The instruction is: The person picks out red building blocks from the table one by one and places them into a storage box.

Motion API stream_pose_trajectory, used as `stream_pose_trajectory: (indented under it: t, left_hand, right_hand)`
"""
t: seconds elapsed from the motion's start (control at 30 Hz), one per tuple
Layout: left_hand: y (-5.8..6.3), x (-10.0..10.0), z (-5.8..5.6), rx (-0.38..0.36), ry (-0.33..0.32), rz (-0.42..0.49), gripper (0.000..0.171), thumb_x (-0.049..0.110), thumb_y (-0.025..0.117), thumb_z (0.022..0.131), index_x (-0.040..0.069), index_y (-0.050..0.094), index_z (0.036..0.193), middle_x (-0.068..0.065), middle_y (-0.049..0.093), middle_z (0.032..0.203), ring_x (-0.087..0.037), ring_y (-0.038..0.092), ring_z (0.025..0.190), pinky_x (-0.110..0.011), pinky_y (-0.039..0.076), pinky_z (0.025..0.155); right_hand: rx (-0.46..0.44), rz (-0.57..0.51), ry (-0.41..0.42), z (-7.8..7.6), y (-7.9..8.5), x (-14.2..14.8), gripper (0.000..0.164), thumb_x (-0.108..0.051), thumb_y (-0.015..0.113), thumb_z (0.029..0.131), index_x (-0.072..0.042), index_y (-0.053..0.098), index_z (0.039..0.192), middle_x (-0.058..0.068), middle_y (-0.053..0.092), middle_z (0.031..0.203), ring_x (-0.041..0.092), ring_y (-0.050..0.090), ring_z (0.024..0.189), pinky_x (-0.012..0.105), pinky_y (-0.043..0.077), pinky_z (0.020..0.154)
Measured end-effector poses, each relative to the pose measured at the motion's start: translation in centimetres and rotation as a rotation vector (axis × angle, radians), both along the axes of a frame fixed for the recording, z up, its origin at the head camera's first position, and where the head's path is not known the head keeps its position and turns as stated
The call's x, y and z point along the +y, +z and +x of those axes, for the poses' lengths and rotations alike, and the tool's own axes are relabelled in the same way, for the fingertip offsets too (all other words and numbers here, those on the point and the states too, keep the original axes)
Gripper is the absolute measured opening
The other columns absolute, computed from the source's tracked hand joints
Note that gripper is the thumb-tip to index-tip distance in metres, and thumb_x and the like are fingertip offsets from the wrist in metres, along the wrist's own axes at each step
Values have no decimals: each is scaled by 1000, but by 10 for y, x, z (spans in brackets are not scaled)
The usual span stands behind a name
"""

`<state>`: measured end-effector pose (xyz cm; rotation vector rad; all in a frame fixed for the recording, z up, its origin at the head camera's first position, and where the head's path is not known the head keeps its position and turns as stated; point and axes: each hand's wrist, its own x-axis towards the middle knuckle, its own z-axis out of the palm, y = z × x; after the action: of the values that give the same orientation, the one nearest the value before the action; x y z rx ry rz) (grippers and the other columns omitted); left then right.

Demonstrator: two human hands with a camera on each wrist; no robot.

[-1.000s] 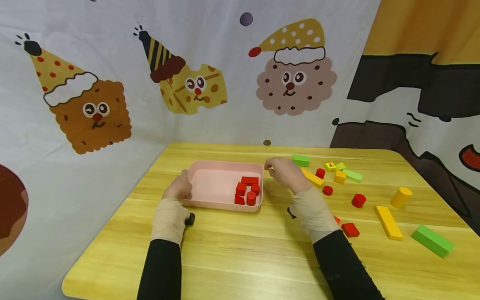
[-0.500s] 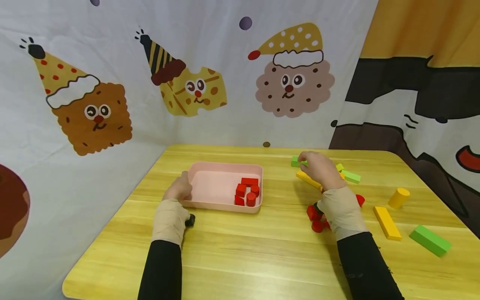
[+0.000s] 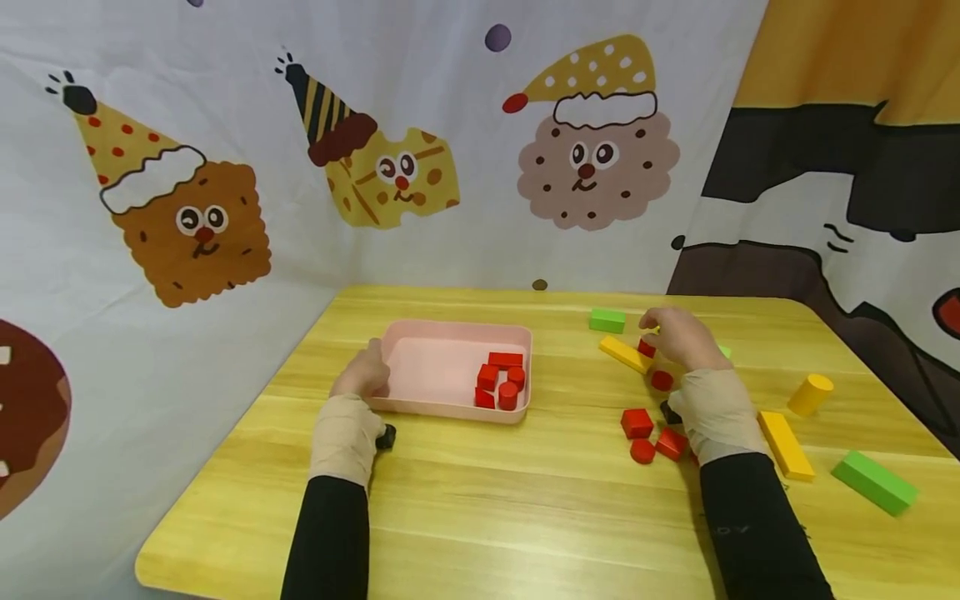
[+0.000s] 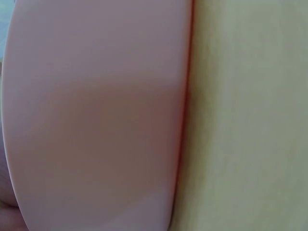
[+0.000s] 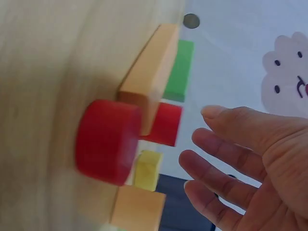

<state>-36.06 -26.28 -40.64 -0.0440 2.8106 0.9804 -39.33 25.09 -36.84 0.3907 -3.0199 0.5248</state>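
Note:
A pink tray [image 3: 427, 407] stands on the table with several red blocks [image 3: 507, 396] grouped at its right end. At the tray's left end, my left hand [image 3: 362, 372] grips the rim; in the left wrist view the tray wall [image 4: 96, 120] hides most of the fingers. My right hand [image 3: 684, 337] hovers over the scattered blocks, thumb and fingers apart, holding nothing. Close to its fingertips is a red cylinder [image 3: 647, 347]. In the right wrist view another red cylinder [image 5: 107, 142] lies nearest the camera, beside a long yellow block [image 5: 151, 72] that looks orange there.
Red blocks [image 3: 637, 423] lie near my right wrist. Farther right are a yellow cylinder [image 3: 811, 394], a long yellow block [image 3: 786, 446] and a green block [image 3: 874, 482]. Another green block [image 3: 607, 321] lies at the back. A printed curtain [image 3: 480, 258] hangs behind the table.
My right hand has moved right from beside the tray's right edge to above the scattered blocks. The left hand has stayed on the tray, and the red blocks inside it look unchanged.

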Motion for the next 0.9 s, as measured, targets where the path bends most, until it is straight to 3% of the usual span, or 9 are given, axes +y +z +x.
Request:
stream_pose_trajectory:
  t: [0.23, 0.63, 0.9]
  left_hand:
    - [-3, 0, -2, 11, 6, 30, 60, -11, 40, 90, -11, 25, 148, -21, 60, 89, -38, 60, 92, -46, 48, 91]
    - [1, 4, -1, 4, 4, 2, 56, -9, 38, 93, -11, 26, 147, -17, 62, 82, -35, 61, 89, -45, 47, 93]
    - [1, 2, 2, 30, -6, 7, 56, -7, 40, 94, -11, 26, 148, -31, 59, 110, -42, 60, 103, -50, 46, 98]
  right_hand:
    - [-61, 0, -11, -1, -11, 5, 35, -8, 63, 104, 8, 62, 136, 31, 62, 132, 49, 59, 117, 62, 48, 99]
    - [-29, 3, 18, -5, -20, 10, 30, -2, 63, 100, 9, 64, 129, 29, 67, 122, 44, 64, 104, 59, 51, 91]
    - [-20, -11, 0, -5, -22, 6, 29, -3, 64, 100, 7, 65, 128, 27, 68, 121, 43, 64, 105, 58, 51, 91]
